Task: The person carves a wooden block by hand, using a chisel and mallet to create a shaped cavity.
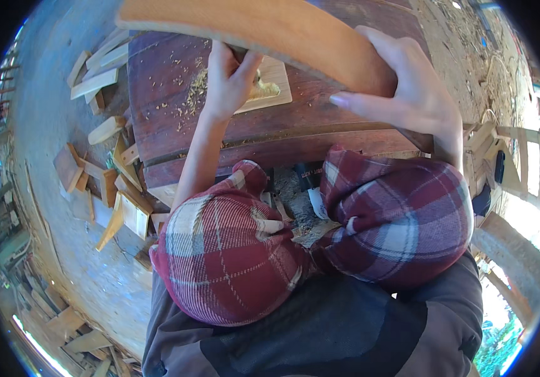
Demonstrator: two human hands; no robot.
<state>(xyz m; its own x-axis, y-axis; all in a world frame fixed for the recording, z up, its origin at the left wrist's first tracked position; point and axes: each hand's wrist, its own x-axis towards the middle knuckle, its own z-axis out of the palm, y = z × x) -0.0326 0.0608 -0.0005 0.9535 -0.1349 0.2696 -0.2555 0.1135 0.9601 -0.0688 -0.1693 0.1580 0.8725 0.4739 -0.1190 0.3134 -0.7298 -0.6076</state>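
Note:
A long, curved piece of smooth wood (pixel 264 25) spans the upper part of the view, close to the camera. My right hand (pixel 414 88) is closed around its right end, thumb along the lower edge. Further left, my left hand (pixel 229 78) is raised with its fingers closed. Something dark shows between thumb and fingers, but the curved wood hides most of it. Behind my left hand a pale wooden board (pixel 286 94) lies on the dark reddish workbench (pixel 163 119). Its near part has a hollowed, rough area. Wood shavings (pixel 196 91) are scattered beside it.
Wood offcuts (pixel 107 182) lie heaped on the ground (pixel 50 157) left of the bench. More scrap timber (pixel 88 342) is piled at the lower left. A dark bottle-like object (pixel 311 179) shows between my plaid sleeves. Wooden framing (pixel 515 251) stands at the right.

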